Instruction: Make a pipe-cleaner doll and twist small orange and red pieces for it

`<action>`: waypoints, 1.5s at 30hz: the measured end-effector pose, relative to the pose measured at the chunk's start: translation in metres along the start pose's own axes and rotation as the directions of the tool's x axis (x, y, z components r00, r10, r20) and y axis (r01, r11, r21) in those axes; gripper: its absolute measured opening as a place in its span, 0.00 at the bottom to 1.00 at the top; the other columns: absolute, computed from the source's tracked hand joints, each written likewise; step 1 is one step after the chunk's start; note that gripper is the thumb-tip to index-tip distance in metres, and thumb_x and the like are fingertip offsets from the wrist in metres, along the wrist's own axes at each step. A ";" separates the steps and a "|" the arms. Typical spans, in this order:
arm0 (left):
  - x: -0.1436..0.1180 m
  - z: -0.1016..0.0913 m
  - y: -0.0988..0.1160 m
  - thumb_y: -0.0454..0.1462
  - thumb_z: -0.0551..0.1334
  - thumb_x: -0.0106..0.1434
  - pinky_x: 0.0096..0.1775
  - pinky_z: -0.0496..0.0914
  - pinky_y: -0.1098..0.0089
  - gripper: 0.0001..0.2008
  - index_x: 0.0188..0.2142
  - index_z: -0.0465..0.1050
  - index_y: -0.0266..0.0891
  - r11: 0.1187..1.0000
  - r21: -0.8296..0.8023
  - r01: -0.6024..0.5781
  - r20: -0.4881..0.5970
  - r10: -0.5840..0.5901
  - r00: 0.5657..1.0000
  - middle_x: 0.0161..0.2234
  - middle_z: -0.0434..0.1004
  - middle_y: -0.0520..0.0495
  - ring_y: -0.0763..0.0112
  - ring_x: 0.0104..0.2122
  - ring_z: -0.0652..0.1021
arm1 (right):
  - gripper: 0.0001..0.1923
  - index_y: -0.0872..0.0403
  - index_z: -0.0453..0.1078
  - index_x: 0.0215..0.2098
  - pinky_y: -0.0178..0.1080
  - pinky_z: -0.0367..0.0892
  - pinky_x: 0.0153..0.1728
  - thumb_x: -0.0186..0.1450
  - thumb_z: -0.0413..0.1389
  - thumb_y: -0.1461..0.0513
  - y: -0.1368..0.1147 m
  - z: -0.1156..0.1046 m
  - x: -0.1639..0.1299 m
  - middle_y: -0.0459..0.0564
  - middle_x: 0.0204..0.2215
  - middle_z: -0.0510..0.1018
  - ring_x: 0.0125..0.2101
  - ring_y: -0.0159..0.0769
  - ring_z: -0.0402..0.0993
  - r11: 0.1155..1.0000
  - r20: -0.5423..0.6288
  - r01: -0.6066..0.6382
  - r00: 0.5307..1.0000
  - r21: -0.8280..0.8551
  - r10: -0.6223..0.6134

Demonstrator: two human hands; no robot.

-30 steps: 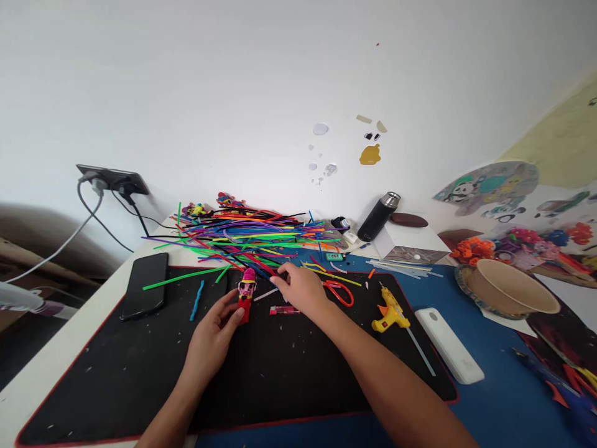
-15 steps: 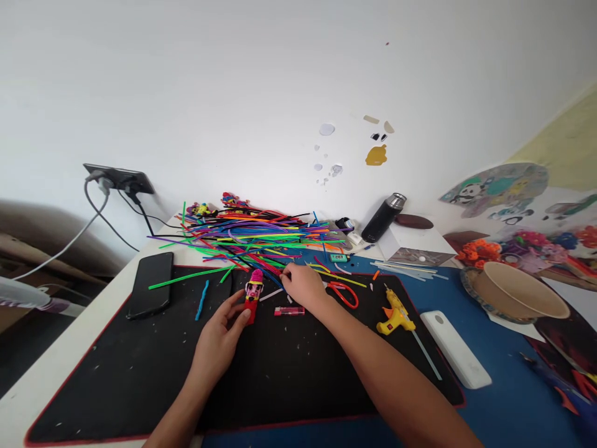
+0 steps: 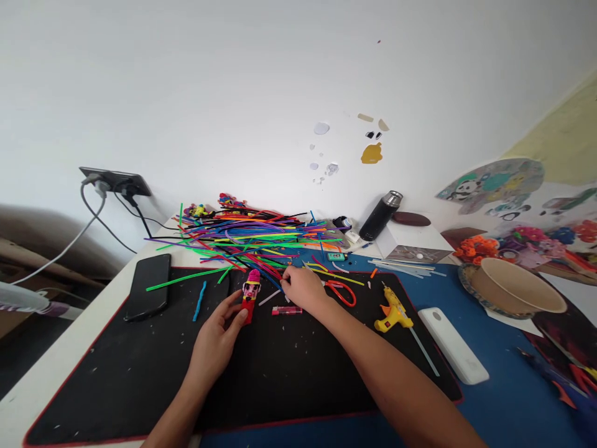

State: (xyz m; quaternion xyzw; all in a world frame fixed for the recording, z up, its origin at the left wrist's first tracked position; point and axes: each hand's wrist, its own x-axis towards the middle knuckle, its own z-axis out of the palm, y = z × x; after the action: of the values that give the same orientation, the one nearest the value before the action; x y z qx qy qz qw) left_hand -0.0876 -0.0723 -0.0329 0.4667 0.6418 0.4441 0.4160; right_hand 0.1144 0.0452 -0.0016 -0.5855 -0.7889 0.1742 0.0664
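- White wall is rising behind the counter (image 3: 84, 354); a black mat (image 3: 140, 373) with a red edge is covering most of it, blue surface showing to the right.
- Left hand (image 3: 217, 336) is resting on the mat, thumb and fingers closing round the lower part of a small figurine (image 3: 250, 294) with a pink cap and red body; the figurine is standing upright on the mat, just in front of the pile.
- Right hand (image 3: 303, 287) is reaching to the near edge of a heap of colored sticks (image 3: 252, 239); fingertips are curling at the sticks, but whether this grip is pinching one I cannot tell.
- A red lighter (image 3: 286, 310) is lying flat on the mat, just below the right hand and just right of the figurine.
- Red scissors (image 3: 342, 291) are lying right of the right hand; a yellow glue gun (image 3: 393, 310) is sitting further right, near the mat's edge.
- A black phone (image 3: 148, 294) is lying at the mat's far left corner; a loose green stick (image 3: 181, 279) and a short blue piece (image 3: 199, 300) are lying between phone and figurine.
- A white oblong box (image 3: 452, 344) is lying on the blue surface; a tan bowl (image 3: 515, 286) is sitting at far right.
- A dark flask (image 3: 380, 216) is leaning against the wall behind the pile.
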 end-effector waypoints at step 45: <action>0.001 0.002 0.004 0.59 0.64 0.60 0.49 0.76 0.57 0.40 0.63 0.67 0.36 1.000 -0.001 -0.001 -0.012 0.001 1.000 0.45 0.85 0.40 0.54 0.42 0.85 | 0.08 0.53 0.77 0.39 0.34 0.58 0.28 0.69 0.57 0.59 0.021 0.001 -0.035 0.42 0.22 0.72 0.24 0.33 0.67 0.783 -0.181 0.093 0.983 0.615 0.024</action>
State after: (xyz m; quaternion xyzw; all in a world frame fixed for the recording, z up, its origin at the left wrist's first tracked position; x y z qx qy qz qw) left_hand -0.0850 -0.0703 -0.0296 0.4643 0.6439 0.4474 0.4119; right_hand 0.1432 0.0168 -0.0066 -0.5296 -0.6890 0.3695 0.3289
